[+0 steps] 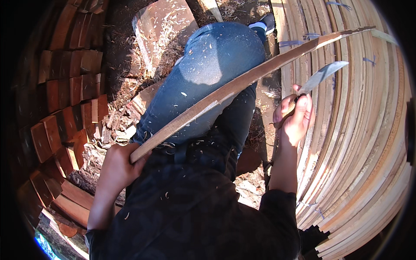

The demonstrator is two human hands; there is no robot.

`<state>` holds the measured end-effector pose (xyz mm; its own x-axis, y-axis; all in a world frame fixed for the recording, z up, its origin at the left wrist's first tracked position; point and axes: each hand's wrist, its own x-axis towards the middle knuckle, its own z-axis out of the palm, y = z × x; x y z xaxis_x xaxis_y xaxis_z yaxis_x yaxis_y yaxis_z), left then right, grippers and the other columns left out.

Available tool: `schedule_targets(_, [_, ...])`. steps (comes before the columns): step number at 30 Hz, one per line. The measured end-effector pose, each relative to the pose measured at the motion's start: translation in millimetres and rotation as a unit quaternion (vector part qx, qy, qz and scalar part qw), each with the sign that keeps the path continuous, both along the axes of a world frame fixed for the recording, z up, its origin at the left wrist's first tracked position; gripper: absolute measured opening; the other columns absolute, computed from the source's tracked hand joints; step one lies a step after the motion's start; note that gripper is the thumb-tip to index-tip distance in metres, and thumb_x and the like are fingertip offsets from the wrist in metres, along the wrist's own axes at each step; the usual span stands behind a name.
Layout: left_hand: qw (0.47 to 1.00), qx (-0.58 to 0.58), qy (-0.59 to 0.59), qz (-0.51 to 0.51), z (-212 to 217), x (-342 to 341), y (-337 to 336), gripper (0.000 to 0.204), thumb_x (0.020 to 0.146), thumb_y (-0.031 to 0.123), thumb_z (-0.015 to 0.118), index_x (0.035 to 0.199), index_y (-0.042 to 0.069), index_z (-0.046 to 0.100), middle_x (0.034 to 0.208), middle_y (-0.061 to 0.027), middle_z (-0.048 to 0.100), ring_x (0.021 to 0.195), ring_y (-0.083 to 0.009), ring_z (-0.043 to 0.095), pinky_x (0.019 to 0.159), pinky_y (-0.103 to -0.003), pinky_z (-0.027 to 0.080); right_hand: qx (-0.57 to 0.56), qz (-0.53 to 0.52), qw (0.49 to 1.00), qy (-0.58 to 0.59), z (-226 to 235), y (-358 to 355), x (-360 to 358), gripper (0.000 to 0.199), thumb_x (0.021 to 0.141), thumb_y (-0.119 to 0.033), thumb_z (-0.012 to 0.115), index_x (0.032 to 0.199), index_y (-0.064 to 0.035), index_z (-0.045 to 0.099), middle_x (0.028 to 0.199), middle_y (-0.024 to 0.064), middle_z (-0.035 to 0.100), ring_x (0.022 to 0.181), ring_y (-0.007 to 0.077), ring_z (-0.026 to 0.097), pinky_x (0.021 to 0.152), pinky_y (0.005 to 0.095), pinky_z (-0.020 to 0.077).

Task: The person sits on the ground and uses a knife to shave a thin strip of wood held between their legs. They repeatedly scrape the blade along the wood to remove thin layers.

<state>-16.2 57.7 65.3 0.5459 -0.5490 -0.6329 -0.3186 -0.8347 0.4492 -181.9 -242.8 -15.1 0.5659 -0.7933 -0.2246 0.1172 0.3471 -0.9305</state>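
Observation:
A long, narrow wooden strip (223,92) lies slantwise across my raised thigh, its far end reaching up over the stacked strips at the right. My left hand (122,165) is closed round its near end beside my hip. One face of the strip looks pale and freshly cut near the middle, while the upper part is darker and rough-edged. In my right hand (295,115) is a knife (323,76), gripped by its wooden handle, with the broad blade pointing up and to the right. The blade is apart from the strip, on its right side.
Long pale wooden strips (364,143), tied with bluish cords, are stacked along the right. Reddish-brown wood blocks (65,108) are piled at the left. A flat board (164,32) strewn with shavings lies beyond my knee. Shavings dot my jeans (208,56) and dark shirt.

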Motion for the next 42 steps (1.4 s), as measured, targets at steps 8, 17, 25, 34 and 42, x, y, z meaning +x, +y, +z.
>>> schedule_targets(8, [0.999, 0.023, 0.022, 0.013, 3, 4, -4, 0.021, 0.079, 0.020, 0.069, 0.071, 0.001, 0.064, 0.055, -0.0186, 0.056, 0.055, -0.0363, 0.059, 0.053, -0.040, 0.047, -0.170, 0.198, 0.954, 0.145, -4, 2, -5, 0.022, 0.097, -0.012, 0.047, 0.107, 0.0026, 0.061, 0.060, 0.0006, 0.051, 0.044, 0.0064, 0.043, 0.042, 0.0207, 0.0332])
schedule_targets(17, [1.000, 0.020, -0.002, -0.009, 5, 2, 0, 0.021, 0.078, 0.022, 0.070, 0.072, 0.002, 0.065, 0.057, -0.0190, 0.057, 0.059, -0.0369, 0.060, 0.057, -0.043, 0.048, -0.181, 0.286, 0.932, 0.132, -6, 1, -8, 0.022, 0.097, -0.012, 0.046, 0.104, 0.0034, 0.060, 0.056, 0.0019, 0.050, 0.043, 0.0058, 0.043, 0.042, 0.0208, 0.0337])
schedule_targets(25, [1.000, 0.001, -0.012, -0.011, 1, -2, 6, 0.021, 0.077, 0.022, 0.070, 0.070, 0.003, 0.065, 0.056, -0.0177, 0.057, 0.058, -0.0358, 0.060, 0.057, -0.043, 0.048, -0.181, 0.332, 0.917, 0.123, -2, 7, 0, 0.024, 0.097, -0.018, 0.049, 0.100, 0.0029, 0.060, 0.055, 0.0023, 0.048, 0.042, 0.0083, 0.043, 0.040, 0.0220, 0.0345])
schedule_targets(34, [1.000, 0.012, -0.012, -0.013, 1, 0, 5, 0.019, 0.077, 0.021, 0.069, 0.074, 0.002, 0.066, 0.061, -0.0184, 0.059, 0.060, -0.0366, 0.061, 0.058, -0.043, 0.049, -0.176, 0.403, 0.893, 0.096, 0, 21, 3, 0.027, 0.097, -0.024, 0.049, 0.102, 0.0001, 0.059, 0.062, 0.0046, 0.052, 0.044, 0.0092, 0.042, 0.043, 0.0227, 0.0363])
schedule_targets(42, [1.000, 0.018, -0.003, -0.009, 3, 4, 2, 0.021, 0.078, 0.023, 0.070, 0.075, 0.003, 0.066, 0.061, -0.0189, 0.059, 0.061, -0.0367, 0.061, 0.059, -0.043, 0.049, -0.136, 0.228, 0.959, 0.103, -4, 12, -11, 0.027, 0.099, -0.023, 0.044, 0.100, 0.0020, 0.055, 0.058, 0.0037, 0.048, 0.040, 0.0075, 0.042, 0.038, 0.0200, 0.0318])
